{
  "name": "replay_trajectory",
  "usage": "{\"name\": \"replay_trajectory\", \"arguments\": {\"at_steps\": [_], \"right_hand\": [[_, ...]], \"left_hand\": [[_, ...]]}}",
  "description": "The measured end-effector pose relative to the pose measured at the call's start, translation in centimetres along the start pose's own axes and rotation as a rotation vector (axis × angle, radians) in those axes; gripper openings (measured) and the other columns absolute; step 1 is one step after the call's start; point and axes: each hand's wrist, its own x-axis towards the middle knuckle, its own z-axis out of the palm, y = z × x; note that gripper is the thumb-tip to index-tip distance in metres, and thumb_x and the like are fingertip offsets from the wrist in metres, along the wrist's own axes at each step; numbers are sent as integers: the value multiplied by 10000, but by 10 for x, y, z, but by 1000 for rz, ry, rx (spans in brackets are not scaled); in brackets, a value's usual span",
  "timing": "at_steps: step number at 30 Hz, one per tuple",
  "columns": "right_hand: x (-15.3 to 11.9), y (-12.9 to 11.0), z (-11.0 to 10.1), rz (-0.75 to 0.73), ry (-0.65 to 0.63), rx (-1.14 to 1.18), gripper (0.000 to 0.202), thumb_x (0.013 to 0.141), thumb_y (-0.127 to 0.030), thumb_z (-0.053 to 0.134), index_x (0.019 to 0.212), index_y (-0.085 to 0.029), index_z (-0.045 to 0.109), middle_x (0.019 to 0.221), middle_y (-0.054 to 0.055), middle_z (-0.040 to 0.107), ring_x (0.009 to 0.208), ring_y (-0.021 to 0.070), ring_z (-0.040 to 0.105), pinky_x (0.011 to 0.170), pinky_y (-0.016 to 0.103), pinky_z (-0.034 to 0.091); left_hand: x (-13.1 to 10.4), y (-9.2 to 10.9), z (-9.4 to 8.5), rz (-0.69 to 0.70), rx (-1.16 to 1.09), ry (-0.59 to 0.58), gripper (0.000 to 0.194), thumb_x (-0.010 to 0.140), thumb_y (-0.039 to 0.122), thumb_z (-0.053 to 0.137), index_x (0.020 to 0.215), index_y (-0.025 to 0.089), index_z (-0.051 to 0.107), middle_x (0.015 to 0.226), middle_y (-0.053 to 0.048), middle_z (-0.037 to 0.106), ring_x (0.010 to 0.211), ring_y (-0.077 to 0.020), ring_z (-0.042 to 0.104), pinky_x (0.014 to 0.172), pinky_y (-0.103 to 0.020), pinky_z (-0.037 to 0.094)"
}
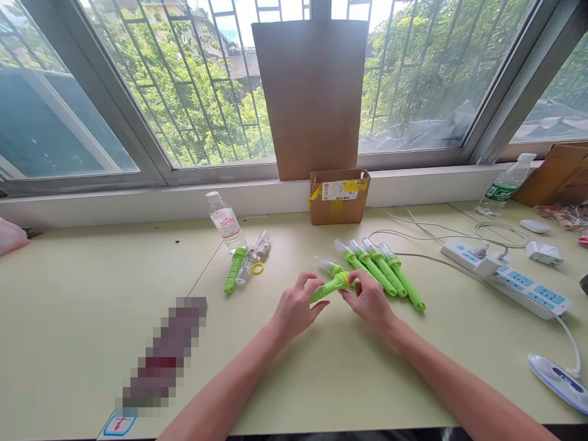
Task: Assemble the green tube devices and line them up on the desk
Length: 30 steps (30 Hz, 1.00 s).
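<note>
So I've got this green handle straight in front of the cardboard box, on my side of it, propped sideways between both hands, probably so one end stays steady while the other gets fiddled with. The capped green sticks lie side by side, front-right of the box, I'd guess to keep them sorted from the loose clear tubes front-left of it. Hands: neither's wide open. My left hand has its fingers curled round the handle's plain end; my right hand is pinching near its yellow collar.
</note>
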Motion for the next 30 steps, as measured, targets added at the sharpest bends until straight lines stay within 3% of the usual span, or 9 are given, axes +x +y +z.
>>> {"name": "replay_trajectory", "arguments": {"at_steps": [4,8,21,30], "right_hand": [[1,-3,-1,0,19,27,206,788,-338,621,797,-234,444,508,-98,337,431,103,329,427,238,281],[1,-1,0,-9,-9,16,211,788,-345,622,815,-233,446,518,-93,376,432,105,357,423,236,299],[0,-1,-1,22,-33,36,191,789,-283,614,826,-233,434,581,-75,444,468,118,449,465,249,362],[-1,5,-1,-24,-47,20,168,789,-226,599,868,-218,451,655,-55,474,493,113,472,493,254,387]], "left_hand": [[-1,-3,1,137,184,92,88,879,211,527,859,203,613,698,9,578,472,-62,464,427,-190,315],[-3,-5,2,149,229,86,101,870,267,559,856,195,629,655,17,572,437,-58,427,426,-196,297],[-1,1,-1,-146,-101,30,136,792,310,653,842,184,654,686,-5,647,544,-94,529,497,-200,387],[4,6,-4,-354,-345,-32,239,808,400,633,793,163,662,558,39,551,471,-63,388,458,-198,321]]}}
